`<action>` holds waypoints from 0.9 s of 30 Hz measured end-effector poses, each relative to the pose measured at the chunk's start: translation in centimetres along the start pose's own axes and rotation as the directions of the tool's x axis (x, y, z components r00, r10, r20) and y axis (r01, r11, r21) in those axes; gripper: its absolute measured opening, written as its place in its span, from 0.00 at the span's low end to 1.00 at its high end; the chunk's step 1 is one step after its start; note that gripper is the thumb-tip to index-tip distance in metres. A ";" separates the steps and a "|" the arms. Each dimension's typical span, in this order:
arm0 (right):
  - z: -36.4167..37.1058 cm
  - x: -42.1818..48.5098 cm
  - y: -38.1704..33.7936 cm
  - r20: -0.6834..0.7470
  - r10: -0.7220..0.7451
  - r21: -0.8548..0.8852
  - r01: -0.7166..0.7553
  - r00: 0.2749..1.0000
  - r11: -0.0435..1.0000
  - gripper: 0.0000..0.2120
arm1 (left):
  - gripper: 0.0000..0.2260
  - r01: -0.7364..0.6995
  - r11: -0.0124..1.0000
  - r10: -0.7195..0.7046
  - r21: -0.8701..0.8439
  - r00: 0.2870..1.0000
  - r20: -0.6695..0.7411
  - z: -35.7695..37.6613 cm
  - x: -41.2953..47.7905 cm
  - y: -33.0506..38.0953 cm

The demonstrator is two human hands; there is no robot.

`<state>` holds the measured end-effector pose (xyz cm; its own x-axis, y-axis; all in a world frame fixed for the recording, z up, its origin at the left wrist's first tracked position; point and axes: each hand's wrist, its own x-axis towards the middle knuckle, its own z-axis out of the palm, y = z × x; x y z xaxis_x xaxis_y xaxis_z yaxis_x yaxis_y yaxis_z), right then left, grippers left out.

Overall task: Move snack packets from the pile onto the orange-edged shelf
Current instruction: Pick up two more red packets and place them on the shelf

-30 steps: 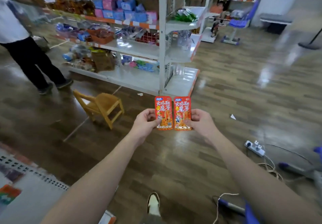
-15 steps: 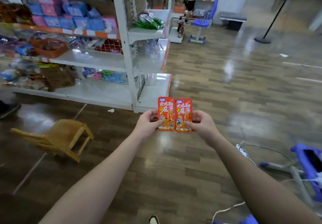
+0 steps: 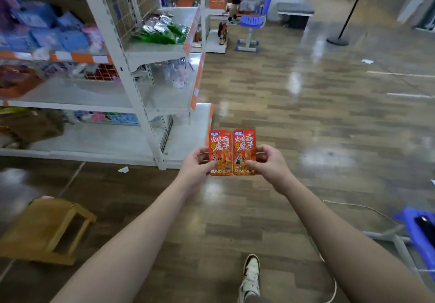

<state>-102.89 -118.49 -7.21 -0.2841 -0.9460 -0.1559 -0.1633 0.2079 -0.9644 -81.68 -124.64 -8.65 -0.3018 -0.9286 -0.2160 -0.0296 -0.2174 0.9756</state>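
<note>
— So, what are the hands holding?

— Two snack packets, side by side and upright, edges touching. The left hand (image 3: 197,166) pinches the left packet (image 3: 219,152) by its lower outer edge, thumb on the front. The right hand (image 3: 268,164) grips the right packet (image 3: 243,151) the same way from the other side. Both hands are closed on their packets, held out at arm's length above the wooden floor (image 3: 306,119).

— How do the packets look?

— Flat, glossy, orange-red pouches with rounded corners. Each has a small blue tab at the top left, large white Chinese characters across the upper half, a yellow round badge, a small cartoon figure, and a picture of reddish noodle-like strips below.

— Any writing you can read?

— "KONCHEW" in white capitals along the bottom of each. The blue tab's small print is too fine to make out.

— And the shelf?

— An orange-edged shelf unit (image 3: 198,78) stands just beyond and to the left of the packets, white boards with orange front strips. Green packets (image 3: 162,34) lie on its upper board. A wooden stool (image 3: 47,229) sits on the floor at lower left, and a shoe (image 3: 251,272) shows at the bottom.
</note>
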 end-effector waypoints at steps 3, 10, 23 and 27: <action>-3.0 5.5 -0.2 0.033 0.011 -0.003 -0.011 0.999 1.000 0.14 | 0.14 0.008 1.000 -0.008 -0.003 1.000 -0.017 2.7 5.1 1.1; -8.5 16.5 -1.8 0.060 0.034 0.007 -0.035 0.998 0.999 0.14 | 0.17 0.026 0.996 -0.031 -0.083 0.998 -0.054 8.0 15.2 3.6; -11.3 39.4 -4.4 0.108 0.002 0.010 -0.003 0.994 1.000 0.14 | 0.16 -0.039 0.997 0.032 -0.071 0.994 -0.105 9.8 38.1 7.0; -11.4 46.8 -5.9 0.107 0.010 -0.013 -0.008 0.994 1.000 0.14 | 0.15 -0.046 0.996 0.036 -0.081 0.992 -0.119 9.2 45.0 8.9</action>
<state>-125.99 -161.16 -6.34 -0.1831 -0.9652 -0.1869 -0.1729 0.2188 -0.9603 -104.27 -165.57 -9.33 -0.1870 -0.9650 -0.1839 0.0615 -0.1983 0.9782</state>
